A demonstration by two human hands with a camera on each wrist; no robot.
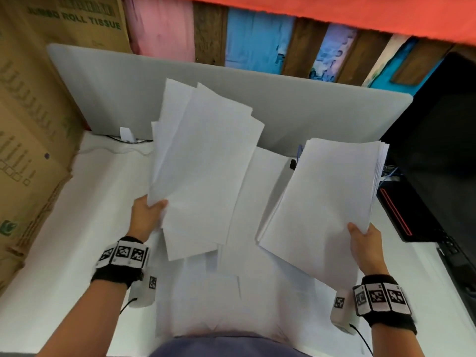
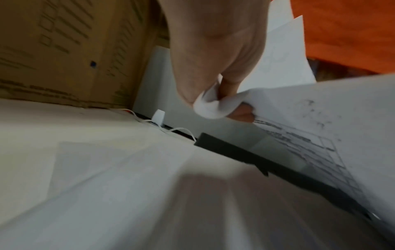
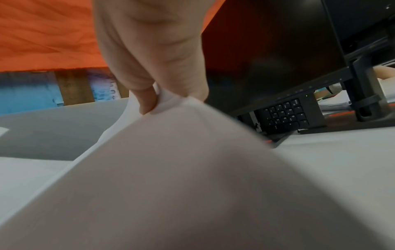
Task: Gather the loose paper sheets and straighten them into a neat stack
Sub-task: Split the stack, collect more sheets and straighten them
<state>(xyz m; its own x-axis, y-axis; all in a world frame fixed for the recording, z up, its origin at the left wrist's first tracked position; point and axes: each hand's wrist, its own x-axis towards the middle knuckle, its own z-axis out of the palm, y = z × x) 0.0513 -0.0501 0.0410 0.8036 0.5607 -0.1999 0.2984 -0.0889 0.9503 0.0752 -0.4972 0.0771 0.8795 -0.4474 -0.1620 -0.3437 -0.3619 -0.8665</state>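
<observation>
While two separate bundles are held up off the white desk, nothing has been merged yet. A fanned, crooked sheaf is pinched at its near-left corner by the left hand, thumb on top, and that corner is seen crumpled between the fingers in the left wrist view. A thicker, tidier bundle is gripped at its near-right corner by the right hand, thumb over, fingers beneath. More loose sheets are left lying flat on the desk between and below the two, so the gathering is judged only partly done.

The step in hand looks to be the joining of the two bundles. It would be done best if the fanned sheaf were laid onto the neater one, long edges matched, and the grip loosened enough for slipping. The lot should then be tapped on edge against the desk. A tight corner pinch is to be avoided, since creasing is already threatened. The keyboard at the right should be kept clear of.
</observation>
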